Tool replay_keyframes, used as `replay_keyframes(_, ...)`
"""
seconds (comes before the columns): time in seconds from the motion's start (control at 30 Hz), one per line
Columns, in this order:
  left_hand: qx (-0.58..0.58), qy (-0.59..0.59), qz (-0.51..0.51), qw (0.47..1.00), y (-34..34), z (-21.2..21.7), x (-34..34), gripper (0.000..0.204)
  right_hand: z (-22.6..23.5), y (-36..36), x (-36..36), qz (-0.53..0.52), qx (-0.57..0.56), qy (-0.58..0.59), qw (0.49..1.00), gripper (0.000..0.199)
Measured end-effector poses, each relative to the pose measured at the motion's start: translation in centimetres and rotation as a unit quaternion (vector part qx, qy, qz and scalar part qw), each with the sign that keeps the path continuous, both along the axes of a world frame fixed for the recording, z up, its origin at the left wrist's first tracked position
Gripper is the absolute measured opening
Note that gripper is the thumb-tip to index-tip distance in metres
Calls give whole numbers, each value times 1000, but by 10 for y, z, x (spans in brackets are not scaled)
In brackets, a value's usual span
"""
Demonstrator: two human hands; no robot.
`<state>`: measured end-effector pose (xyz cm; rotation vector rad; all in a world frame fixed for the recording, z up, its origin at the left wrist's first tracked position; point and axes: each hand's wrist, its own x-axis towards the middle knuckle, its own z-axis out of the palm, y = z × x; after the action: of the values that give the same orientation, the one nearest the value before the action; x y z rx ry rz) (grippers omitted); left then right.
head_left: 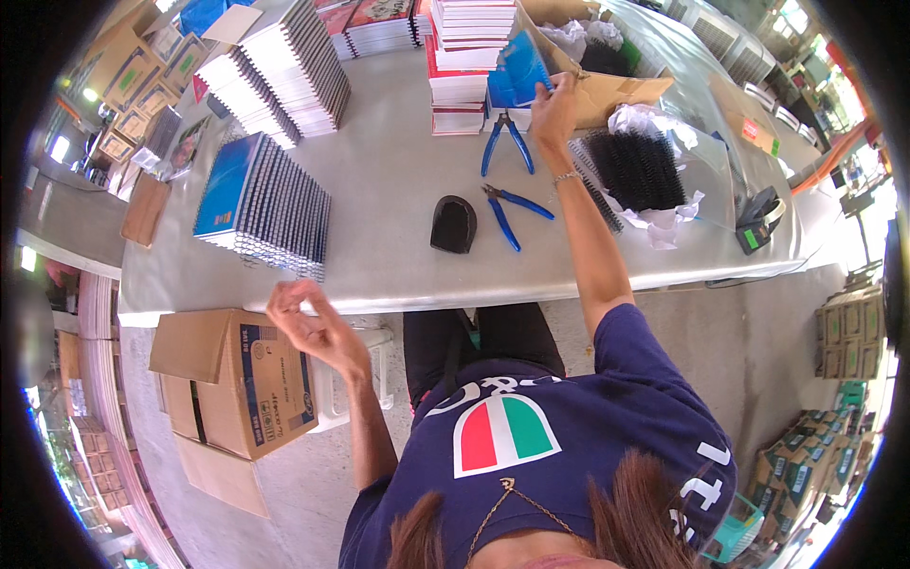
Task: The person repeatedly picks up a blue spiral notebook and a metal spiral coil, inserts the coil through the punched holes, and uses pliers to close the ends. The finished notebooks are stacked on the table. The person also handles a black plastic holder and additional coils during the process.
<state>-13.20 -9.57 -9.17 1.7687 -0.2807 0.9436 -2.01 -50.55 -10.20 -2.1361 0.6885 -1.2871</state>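
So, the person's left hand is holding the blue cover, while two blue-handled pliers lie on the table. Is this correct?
Not quite: the head view shows the right hand holding the blue cover. The two blue-handled pliers do lie on the table.

The worktop [389,171] is smooth and grey with a soft sheen. Glossy blue covers front the stacked notebooks [227,190], whose paper pages are bound with wiry coils; the booklet [519,71] is shiny blue too. The pliers [503,225] have dark metal heads and smooth blue plastic-looking handles. Black plastic-looking spirals [635,169] lie in crumpled white paper [665,229]. The carton [270,389] is matt brown cardboard; the shirt [607,408], matt navy cloth.
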Motion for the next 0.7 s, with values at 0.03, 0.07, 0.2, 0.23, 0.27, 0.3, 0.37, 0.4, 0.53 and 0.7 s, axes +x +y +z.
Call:
replay_keyframes(0.03, -15, -26, -33, 999, -9, 2, -1, 6, 9, 1, -9, -4, -3, -10, 1000, 25)
replay_keyframes(0.07, 10, -17, -41, 999, -16, 6, -4, 5, 17, 0, -21, -10, -6, -19, 1000, 23)
replay_keyframes(0.2, 80, -12, -82, 993, -42, 30, -18, 11, 44, 28, -101, 70, 51, -49, 995, 17)
replay_keyframes(0.23, 100, -19, -105, 989, -50, 37, -20, 17, 48, 38, -123, 104, 69, -21, 992, 15)
replay_keyframes(0.27, 122, -28, -127, 984, -58, 44, -23, 23, 49, 48, -142, 138, 89, 7, 986, 14)
replay_keyframes(0.3, 145, -15, -138, 980, -66, 48, -27, 27, 47, 59, -158, 181, 91, 41, 978, 14)
replay_keyframes(0.37, 243, -45, -159, 956, -80, 62, -27, 26, 43, 83, -184, 290, 111, 83, 947, 14)
replay_keyframes(0.4, 287, -64, -172, 940, -87, 70, -29, 26, 43, 93, -198, 351, 129, 89, 923, 14)
replay_keyframes(0.53, 478, 48, -245, 842, -94, 70, -35, 27, 38, 125, -225, 371, 57, 143, 916, 18)
replay_keyframes(0.7, 471, 95, -256, 839, -81, 50, -28, 19, 33, 107, -231, 334, 99, 108, 931, 13)
